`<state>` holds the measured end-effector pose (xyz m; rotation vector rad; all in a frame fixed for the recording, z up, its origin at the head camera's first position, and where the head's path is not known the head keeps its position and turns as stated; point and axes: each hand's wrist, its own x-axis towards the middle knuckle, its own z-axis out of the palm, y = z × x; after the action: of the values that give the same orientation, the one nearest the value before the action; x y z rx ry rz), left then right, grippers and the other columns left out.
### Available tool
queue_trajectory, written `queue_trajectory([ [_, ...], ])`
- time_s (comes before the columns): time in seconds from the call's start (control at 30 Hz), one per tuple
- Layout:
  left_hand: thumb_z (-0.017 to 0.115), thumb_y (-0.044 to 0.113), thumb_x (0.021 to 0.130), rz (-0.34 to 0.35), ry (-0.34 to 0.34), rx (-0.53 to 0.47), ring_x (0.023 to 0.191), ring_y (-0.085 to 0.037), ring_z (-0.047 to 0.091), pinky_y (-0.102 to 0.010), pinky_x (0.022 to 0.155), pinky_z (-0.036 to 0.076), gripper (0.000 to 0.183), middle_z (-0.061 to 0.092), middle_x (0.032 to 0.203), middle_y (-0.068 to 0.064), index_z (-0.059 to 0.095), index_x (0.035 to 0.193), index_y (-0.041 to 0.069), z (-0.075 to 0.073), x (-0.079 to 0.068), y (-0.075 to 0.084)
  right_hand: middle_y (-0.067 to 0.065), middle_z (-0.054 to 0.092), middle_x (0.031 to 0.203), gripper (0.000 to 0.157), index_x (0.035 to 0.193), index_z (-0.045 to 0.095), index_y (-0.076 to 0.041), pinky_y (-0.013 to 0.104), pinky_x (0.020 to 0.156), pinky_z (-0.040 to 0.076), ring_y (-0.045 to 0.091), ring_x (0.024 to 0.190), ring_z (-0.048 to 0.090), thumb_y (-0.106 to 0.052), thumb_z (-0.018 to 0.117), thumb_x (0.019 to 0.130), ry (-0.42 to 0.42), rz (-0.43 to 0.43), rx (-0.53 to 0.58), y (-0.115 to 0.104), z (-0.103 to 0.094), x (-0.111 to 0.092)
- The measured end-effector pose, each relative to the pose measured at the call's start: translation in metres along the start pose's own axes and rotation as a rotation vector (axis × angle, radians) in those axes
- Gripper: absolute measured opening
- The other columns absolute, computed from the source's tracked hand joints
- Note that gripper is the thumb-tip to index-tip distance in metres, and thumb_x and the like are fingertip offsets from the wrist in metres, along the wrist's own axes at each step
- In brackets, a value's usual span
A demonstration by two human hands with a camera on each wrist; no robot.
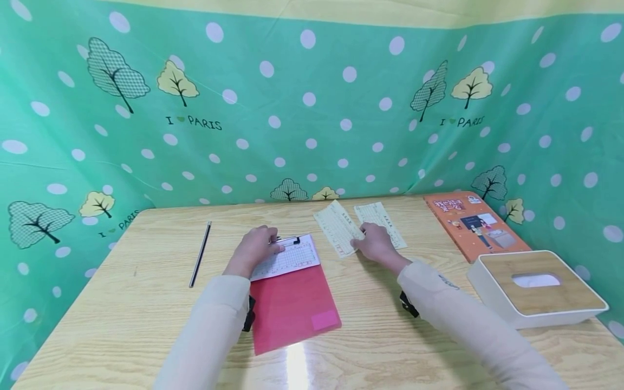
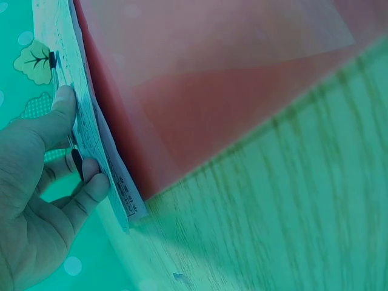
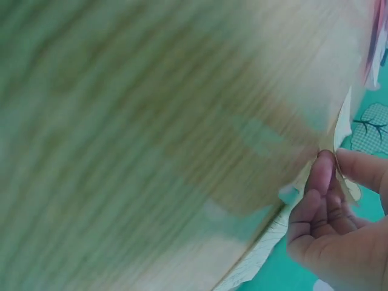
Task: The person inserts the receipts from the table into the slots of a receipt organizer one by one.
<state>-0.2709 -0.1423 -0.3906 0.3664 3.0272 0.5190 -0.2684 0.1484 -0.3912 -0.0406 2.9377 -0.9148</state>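
Note:
A red clipboard (image 1: pixel 297 309) lies on the table in the middle of the head view, with white printed slips (image 1: pixel 291 260) across its top under a metal clip (image 1: pixel 291 241). My left hand (image 1: pixel 254 250) pinches this clip; in the left wrist view the thumb (image 2: pixel 62 112) is on one side and curled fingers on the other. My right hand (image 1: pixel 376 244) pinches the lower right edge of a pale yellow printed slip (image 1: pixel 336 227) between thumb and fingers, also visible in the right wrist view. A second yellow slip (image 1: pixel 385 219) lies just behind that hand, partly covered.
A dark pencil-like stick (image 1: pixel 200 254) lies left of the clipboard. At the right are an orange book (image 1: pixel 468 222) and a white tissue box (image 1: pixel 502 303) with a wooden top. Green dotted cloth (image 1: pixel 312 114) hangs behind the wooden table (image 1: pixel 131 303).

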Motion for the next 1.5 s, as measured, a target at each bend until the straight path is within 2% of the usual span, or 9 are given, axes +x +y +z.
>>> queue_trajectory([
  [0.1,0.078,0.023,0.092,0.005,0.002,0.002,0.080,-0.027,0.054,-0.042,0.079,0.047,0.021,0.061,0.087,-0.010,0.065,0.091,0.006,0.001,0.000,-0.001,0.012,0.065,0.086,0.030,0.120,0.064,0.004,0.031,0.060,0.046,0.019,0.068,0.054,-0.015,0.068,0.097,0.008,-0.034,0.056,0.000,-0.004,0.002],
  [0.23,0.078,0.023,0.092,0.007,0.003,0.002,0.080,-0.027,0.054,-0.042,0.079,0.047,0.021,0.061,0.088,-0.010,0.065,0.091,0.006,0.000,0.000,-0.001,0.005,0.055,0.068,0.015,0.104,0.067,-0.001,0.025,0.048,0.036,0.013,0.053,0.044,-0.015,0.065,0.100,0.044,-0.108,0.142,0.000,-0.010,0.003],
  [0.43,0.078,0.024,0.092,0.019,0.005,0.003,0.078,-0.026,0.053,-0.042,0.078,0.047,0.022,0.060,0.085,-0.009,0.064,0.089,0.007,0.001,0.000,-0.002,0.003,0.051,0.069,0.030,0.078,0.056,-0.007,0.030,0.057,0.038,0.017,0.063,0.044,-0.023,0.063,0.102,0.141,-0.201,0.217,-0.004,-0.023,0.003],
  [0.63,0.077,0.024,0.092,0.022,0.009,-0.001,0.078,-0.026,0.053,-0.042,0.078,0.047,0.022,0.059,0.084,-0.009,0.064,0.088,0.007,0.000,0.001,-0.002,0.010,0.057,0.071,0.035,0.077,0.055,-0.007,0.032,0.061,0.041,0.021,0.065,0.049,-0.029,0.063,0.103,0.144,-0.295,0.295,-0.012,-0.037,-0.003],
  [0.8,0.077,0.023,0.092,0.027,0.011,-0.004,0.078,-0.026,0.053,-0.042,0.077,0.046,0.021,0.059,0.084,-0.008,0.064,0.089,0.007,0.001,0.001,-0.003,0.009,0.052,0.066,0.040,0.071,0.049,-0.009,0.030,0.059,0.038,0.018,0.061,0.044,-0.029,0.064,0.102,0.050,-0.358,0.398,-0.016,-0.042,-0.008],
  [1.03,0.068,0.004,0.093,0.039,0.038,-0.004,0.090,-0.032,0.062,-0.047,0.085,0.051,0.012,0.066,0.098,-0.016,0.070,0.105,0.003,-0.001,-0.002,-0.003,-0.002,0.036,0.062,0.043,0.069,0.039,-0.012,0.027,0.058,0.031,0.014,0.060,0.032,-0.023,0.064,0.102,-0.226,-0.451,0.446,-0.018,-0.037,-0.009],
  [1.2,0.070,0.008,0.095,0.066,0.020,0.013,0.078,-0.027,0.056,-0.042,0.075,0.049,0.010,0.063,0.087,-0.012,0.063,0.088,0.006,-0.002,-0.002,-0.002,-0.002,0.037,0.063,0.039,0.071,0.044,-0.012,0.026,0.056,0.029,0.013,0.058,0.031,-0.024,0.064,0.101,-0.397,-0.457,0.399,-0.022,-0.025,-0.007],
  [1.33,0.075,0.022,0.094,0.043,-0.003,0.009,0.076,-0.025,0.053,-0.040,0.073,0.046,0.021,0.060,0.082,-0.008,0.061,0.085,0.009,-0.001,-0.001,-0.001,-0.003,0.033,0.060,0.042,0.068,0.040,-0.013,0.025,0.055,0.027,0.013,0.057,0.028,-0.022,0.065,0.101,-0.440,-0.451,0.366,-0.031,-0.012,-0.007],
  [1.5,0.076,0.025,0.094,0.034,-0.010,0.024,0.077,-0.025,0.054,-0.041,0.076,0.046,0.022,0.060,0.082,-0.008,0.062,0.086,0.009,-0.001,0.001,-0.002,-0.003,0.031,0.060,0.045,0.067,0.038,-0.014,0.026,0.058,0.029,0.012,0.058,0.029,-0.020,0.067,0.100,-0.387,-0.400,0.299,-0.042,0.006,-0.005],
])
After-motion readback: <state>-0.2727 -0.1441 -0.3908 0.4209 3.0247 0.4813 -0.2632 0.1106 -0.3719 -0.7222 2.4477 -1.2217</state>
